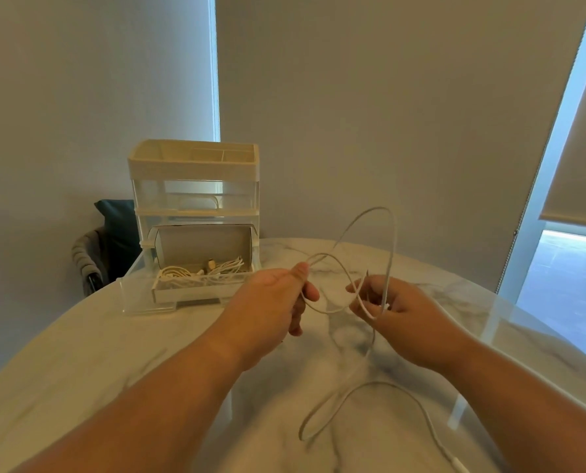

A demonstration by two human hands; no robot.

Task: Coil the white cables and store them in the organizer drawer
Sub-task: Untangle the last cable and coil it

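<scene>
Cable (392, 240) hung between both hands over the table (80, 353). Left hand (278, 295) pinched it; right hand (387, 302) fingers closed around strands. Light, limp, springy (likely to unwind): grip at crossings. Drawer (141, 295) open, well left.
</scene>
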